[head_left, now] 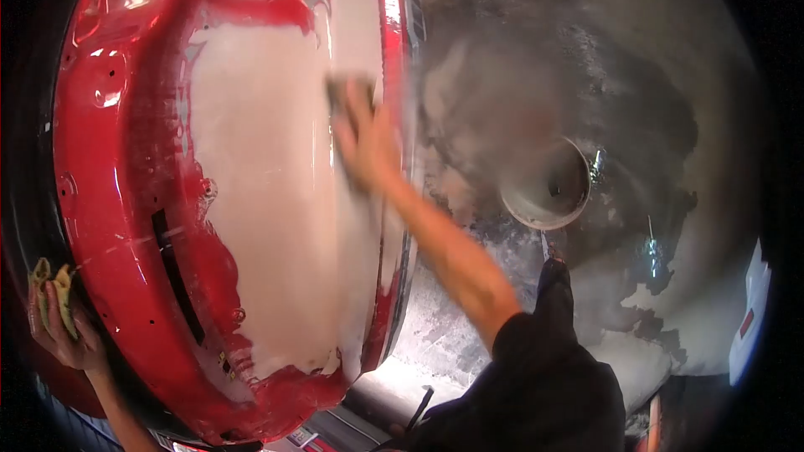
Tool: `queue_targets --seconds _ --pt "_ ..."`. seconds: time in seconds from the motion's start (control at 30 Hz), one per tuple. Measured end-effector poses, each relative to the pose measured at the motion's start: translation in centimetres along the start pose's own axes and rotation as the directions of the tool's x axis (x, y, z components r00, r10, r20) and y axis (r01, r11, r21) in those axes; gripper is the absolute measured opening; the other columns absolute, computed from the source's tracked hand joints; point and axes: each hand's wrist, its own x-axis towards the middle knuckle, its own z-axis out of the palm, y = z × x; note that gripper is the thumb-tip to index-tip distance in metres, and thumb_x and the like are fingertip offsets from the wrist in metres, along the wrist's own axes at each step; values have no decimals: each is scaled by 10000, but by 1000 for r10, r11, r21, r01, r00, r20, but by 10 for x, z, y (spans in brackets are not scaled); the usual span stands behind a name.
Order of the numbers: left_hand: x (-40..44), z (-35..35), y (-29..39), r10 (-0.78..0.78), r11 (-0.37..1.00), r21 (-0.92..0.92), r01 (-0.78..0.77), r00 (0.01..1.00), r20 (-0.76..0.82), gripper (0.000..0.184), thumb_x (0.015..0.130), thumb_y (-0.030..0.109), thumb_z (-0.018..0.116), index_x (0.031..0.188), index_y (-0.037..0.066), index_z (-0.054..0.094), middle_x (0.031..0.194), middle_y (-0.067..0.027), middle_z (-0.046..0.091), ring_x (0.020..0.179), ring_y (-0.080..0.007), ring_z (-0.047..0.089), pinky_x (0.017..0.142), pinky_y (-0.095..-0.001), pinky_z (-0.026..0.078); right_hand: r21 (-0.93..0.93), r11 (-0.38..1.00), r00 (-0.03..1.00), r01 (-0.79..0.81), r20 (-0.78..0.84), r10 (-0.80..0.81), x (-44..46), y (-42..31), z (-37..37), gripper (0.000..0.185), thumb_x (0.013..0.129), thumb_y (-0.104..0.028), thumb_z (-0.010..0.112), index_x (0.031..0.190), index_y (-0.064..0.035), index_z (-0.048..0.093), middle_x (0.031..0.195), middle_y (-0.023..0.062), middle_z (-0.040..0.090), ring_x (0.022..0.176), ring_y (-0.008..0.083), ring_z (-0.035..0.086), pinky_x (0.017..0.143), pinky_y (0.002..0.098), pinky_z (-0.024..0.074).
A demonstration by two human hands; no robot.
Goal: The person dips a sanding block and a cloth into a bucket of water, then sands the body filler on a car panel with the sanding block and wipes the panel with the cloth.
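My right hand (366, 146) reaches across the red car body panel (92, 226) and presses a dark grey sanding pad (350, 90) on its pale filler-coloured patch (260, 176). Fingers and pad are smeared by motion, so the pad's exact make is unclear. At the far left, beyond the panel's dark edge, my left hand (63, 331) grips a yellow-green sponge (62, 289), its fingers curled around it. Ragged grey edges border the pale patch where it meets the red paint.
A round bucket (521, 197) stands on the wet, stained floor (636, 117) to the right of the panel. A dark shoe (554, 280) is just below it. A white object with a red mark (748, 322) shows at the right edge.
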Motion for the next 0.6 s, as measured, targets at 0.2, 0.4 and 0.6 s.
queue_targets --seconds 0.2,0.4,0.6 --pt "-4 -6 -4 69 997 -46 -65 993 94 386 984 140 617 1341 -5 642 1384 -212 605 1310 -384 539 1128 -514 422 5 981 976 196 -101 -194 -126 21 31 780 915 -249 727 1607 -244 368 1262 287 469 1074 459 557 934 526 496" --pt "-3 -4 2 26 999 -48 -22 996 85 366 979 134 623 1319 3 657 1368 -189 615 1298 -364 543 1122 -504 423 -21 993 975 112 -191 -114 81 1 9 665 941 -327 672 1551 -201 438 1229 320 515 1084 489 575 922 532 503" --pt "4 -7 8 15 999 -45 -11 996 87 356 974 147 629 1308 31 672 1351 -181 628 1281 -363 553 1119 -509 420 12 982 979 187 -88 -186 -145 18 32 751 918 -258 724 1595 -233 399 1298 300 461 1160 476 532 1019 520 458"
